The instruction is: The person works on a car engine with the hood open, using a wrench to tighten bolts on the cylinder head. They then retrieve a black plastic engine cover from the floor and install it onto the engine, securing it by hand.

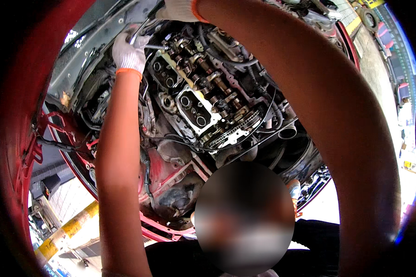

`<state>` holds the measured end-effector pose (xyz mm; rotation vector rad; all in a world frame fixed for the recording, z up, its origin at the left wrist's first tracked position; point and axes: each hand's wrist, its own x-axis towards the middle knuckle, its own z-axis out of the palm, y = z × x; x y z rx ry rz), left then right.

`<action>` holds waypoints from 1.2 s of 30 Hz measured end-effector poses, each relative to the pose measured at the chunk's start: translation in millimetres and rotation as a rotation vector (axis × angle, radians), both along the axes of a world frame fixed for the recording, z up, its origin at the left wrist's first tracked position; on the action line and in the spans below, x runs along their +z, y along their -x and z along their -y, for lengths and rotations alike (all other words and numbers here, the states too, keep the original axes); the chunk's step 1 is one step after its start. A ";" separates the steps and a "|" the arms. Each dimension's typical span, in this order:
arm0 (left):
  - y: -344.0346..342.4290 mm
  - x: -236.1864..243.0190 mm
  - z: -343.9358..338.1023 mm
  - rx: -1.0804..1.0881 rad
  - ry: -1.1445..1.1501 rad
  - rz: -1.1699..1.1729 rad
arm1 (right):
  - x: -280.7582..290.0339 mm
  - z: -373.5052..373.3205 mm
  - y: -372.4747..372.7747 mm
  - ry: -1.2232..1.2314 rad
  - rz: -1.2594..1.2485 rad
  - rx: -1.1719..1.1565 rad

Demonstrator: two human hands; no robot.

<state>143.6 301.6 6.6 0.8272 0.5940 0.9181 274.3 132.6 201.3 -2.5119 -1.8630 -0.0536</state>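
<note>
My left hand [127, 54], in a white knit glove with an orange cuff, is closed round the head of a socket wrench [138, 33]. From this hand a thin metal extension bar [156, 47] reaches right to the far end of the opened engine [203, 87]. Up at the top edge, partly cut off, my right hand [179, 10] wears a similar glove. Its fingers close on the upper end of the wrench handle. Camshafts, valve springs [203, 83] and a timing chain [238, 128] lie exposed. Where the bar meets the engine is too small to make out.
Hoses and a black cable [171, 137] cross the near side of the engine. A red body panel [21, 115] rises at the left. A yellow bar [69, 231] stands lower left. A blurred oval [245, 219] hides the lower middle. A tyre [369, 19] lies far right.
</note>
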 end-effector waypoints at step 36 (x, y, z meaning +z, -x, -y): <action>28.7 154.0 461.0 -1.783 -0.430 -0.793 | -81.6 574.2 105.8 -0.941 -1.681 -0.885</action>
